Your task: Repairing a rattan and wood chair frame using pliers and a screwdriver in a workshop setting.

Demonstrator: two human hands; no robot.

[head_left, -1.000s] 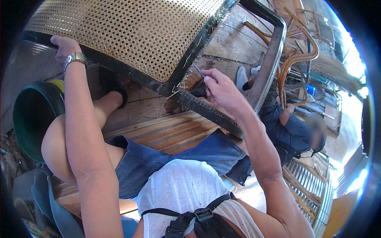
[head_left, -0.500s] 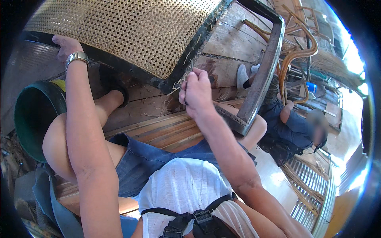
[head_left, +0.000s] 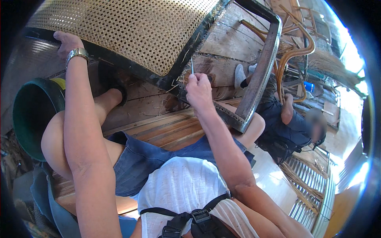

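While the dark chair frame [head_left: 262, 67] rests tilted across the person's knees, its woven cane seat panel [head_left: 131, 27] faces up and away.

Item: left hand [head_left: 65, 39], wristwatch at the wrist, fingers closed over the frame's far edge beside the panel, steadying it.

Item: right hand [head_left: 198, 89], fingers pinched shut on a thin pale cane strand [head_left: 192, 65] that stands upright from the fingertips, just at the frame's near corner where the weave ends. Loose strand ends show along that rail.

Item: green bucket [head_left: 33, 111], at the person's left knee, on the wooden plank floor [head_left: 158, 127].

Item: another seated person [head_left: 293, 127] to the right, near bent rattan pieces [head_left: 293, 59].

Handling note, as judgement: the strand is likely best kept taut and straight in line with the rail holes, the left hand holding the frame firm so the weave does not shift.
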